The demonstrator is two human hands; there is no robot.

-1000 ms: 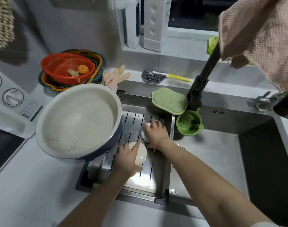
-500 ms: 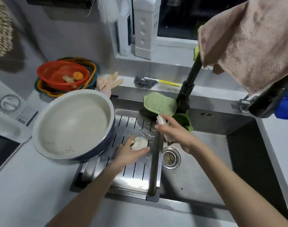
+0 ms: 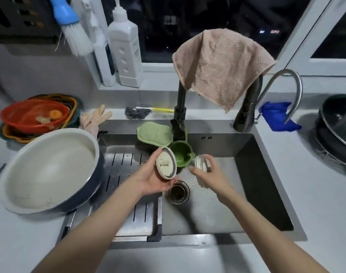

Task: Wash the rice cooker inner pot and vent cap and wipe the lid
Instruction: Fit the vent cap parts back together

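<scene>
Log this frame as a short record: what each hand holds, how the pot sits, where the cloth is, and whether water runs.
left hand: grips oval cap piece, inner side showing, above the sink
right hand: pinches ribbed white piece, motion-blurred
inner pot: tilted, opening toward the camera, at the left end of the drain tray
pink cloth: draped over the black faucet
water: no stream visible
</scene>
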